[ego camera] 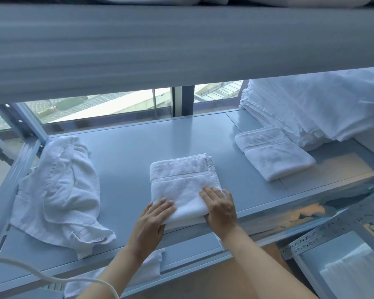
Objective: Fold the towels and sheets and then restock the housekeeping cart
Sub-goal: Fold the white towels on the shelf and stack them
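Both forearms reach in from six o'clock: your left hand (153,221) and right hand (220,209) lie a little apart on the near edge of the folded hand towel (181,184), fingers flat on top, thumbs tucked under the edge. It sits mid-shelf on the grey metal shelf (127,152). Press the layers level, square the corners, then lift from beneath. Set it on the finished folded towel (272,154) at two o'clock; the crumpled towel (58,190) at nine o'clock looks next.
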`<state>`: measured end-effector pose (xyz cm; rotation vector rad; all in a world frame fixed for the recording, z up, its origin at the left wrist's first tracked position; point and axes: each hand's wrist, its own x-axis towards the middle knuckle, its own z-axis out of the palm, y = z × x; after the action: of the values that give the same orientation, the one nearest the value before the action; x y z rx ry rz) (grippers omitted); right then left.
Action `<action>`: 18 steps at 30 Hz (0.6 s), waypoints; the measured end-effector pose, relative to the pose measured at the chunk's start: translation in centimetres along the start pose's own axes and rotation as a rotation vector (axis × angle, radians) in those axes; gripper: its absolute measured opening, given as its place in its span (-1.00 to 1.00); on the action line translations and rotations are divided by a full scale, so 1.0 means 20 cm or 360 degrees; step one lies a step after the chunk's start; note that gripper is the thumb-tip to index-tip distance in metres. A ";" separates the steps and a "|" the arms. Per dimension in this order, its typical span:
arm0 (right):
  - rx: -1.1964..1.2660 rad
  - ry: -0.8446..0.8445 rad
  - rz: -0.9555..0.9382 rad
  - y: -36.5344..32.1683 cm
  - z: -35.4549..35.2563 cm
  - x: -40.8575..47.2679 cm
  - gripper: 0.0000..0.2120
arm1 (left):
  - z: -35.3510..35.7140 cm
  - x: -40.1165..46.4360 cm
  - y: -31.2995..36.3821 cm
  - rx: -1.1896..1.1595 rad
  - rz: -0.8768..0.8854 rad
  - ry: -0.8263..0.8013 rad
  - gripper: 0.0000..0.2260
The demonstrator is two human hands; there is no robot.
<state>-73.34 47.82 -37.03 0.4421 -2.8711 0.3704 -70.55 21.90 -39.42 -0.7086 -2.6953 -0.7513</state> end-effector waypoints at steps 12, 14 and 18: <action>-0.0094 -0.0124 -0.0126 0.07 -0.08 -0.07 -0.41 | -0.13 0.10 -0.04 -0.0457 -0.0342 -0.0153 -0.78; 0.0107 -0.0193 -0.0154 0.00 -0.08 -0.02 -0.38 | -0.12 0.17 -0.04 -0.0361 -0.0349 -0.0035 -0.77; 0.0231 -0.0402 0.0037 -0.12 0.03 0.16 -0.36 | -0.01 0.21 -0.05 -0.0120 -0.0357 -0.0317 -0.53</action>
<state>-75.60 44.71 -36.25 0.5145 -3.1082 0.5674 -74.62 22.75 -38.11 -0.5280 -2.9774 -0.8819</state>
